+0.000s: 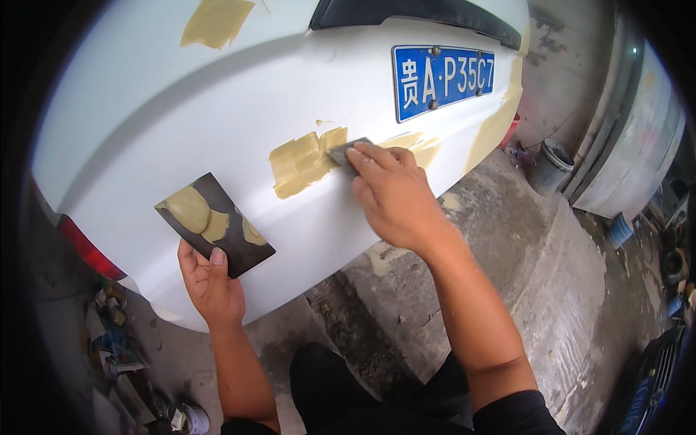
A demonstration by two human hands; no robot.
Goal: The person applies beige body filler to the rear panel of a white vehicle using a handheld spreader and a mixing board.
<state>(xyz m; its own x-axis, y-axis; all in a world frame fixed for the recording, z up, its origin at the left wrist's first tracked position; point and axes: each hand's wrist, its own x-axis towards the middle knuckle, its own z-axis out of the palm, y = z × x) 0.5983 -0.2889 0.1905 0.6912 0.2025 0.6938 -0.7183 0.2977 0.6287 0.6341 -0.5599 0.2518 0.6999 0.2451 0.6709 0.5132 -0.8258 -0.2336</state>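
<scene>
In the head view, the right hand (391, 196) is pressing a small grey scraper (338, 153) against the rear panel of a white vehicle (210, 101). Its fingers are closing around the scraper, holding it with the fingertips lying along its upper face. The scraper's edge is touching the right side of a patch of tan filler (301, 167), which is sitting on the panel below and to the left of a blue plate (446, 81). More filler is showing just beyond the right hand.

The left hand (212, 286) is holding a dark rectangular board (248, 252) by its lower edge, in front of the panel. Its thumb is resting on the board's face and the fingers are gripping from behind, partly hidden. Tan paste (190, 209) is lying in a thick mound near the board's upper left, with thinner smears beside it.

A red tail light (88, 248) is showing at lower left, and a grey bucket (549, 170) is standing on the concrete floor (507, 254) at right.
</scene>
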